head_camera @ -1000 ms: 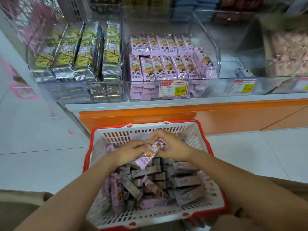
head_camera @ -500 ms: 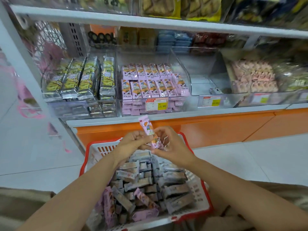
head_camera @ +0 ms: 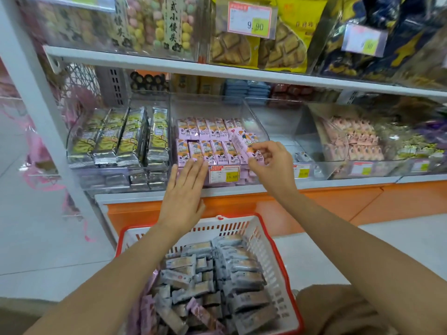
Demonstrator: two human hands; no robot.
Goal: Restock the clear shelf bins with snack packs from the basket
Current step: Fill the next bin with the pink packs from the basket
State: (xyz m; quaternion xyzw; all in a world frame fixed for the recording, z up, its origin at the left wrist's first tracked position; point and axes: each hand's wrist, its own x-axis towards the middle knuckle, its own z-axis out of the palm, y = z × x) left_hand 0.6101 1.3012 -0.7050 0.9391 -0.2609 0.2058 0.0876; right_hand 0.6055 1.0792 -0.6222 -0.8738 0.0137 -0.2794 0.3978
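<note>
Silver-and-yellow packs fill a neighbouring bin (head_camera: 72,146). The left hand (head_camera: 183,189), fingers straight and holding nothing, is held flat at the front of the clear bin (head_camera: 258,126) of pink rows. There the right hand (head_camera: 271,163) pinches a pink snack pack (head_camera: 240,142) by its end. It is probably light, with crinkly, slippery film. Below, the basket (head_camera: 273,240) is heaped with more.

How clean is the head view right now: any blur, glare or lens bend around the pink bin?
Head view: the pink pack pinched by the right hand and the left hand read sharp; the far-right bins are smeared; the clear bin wall shows pale glare; the upper shelf edge bows slightly; light is even.
</note>
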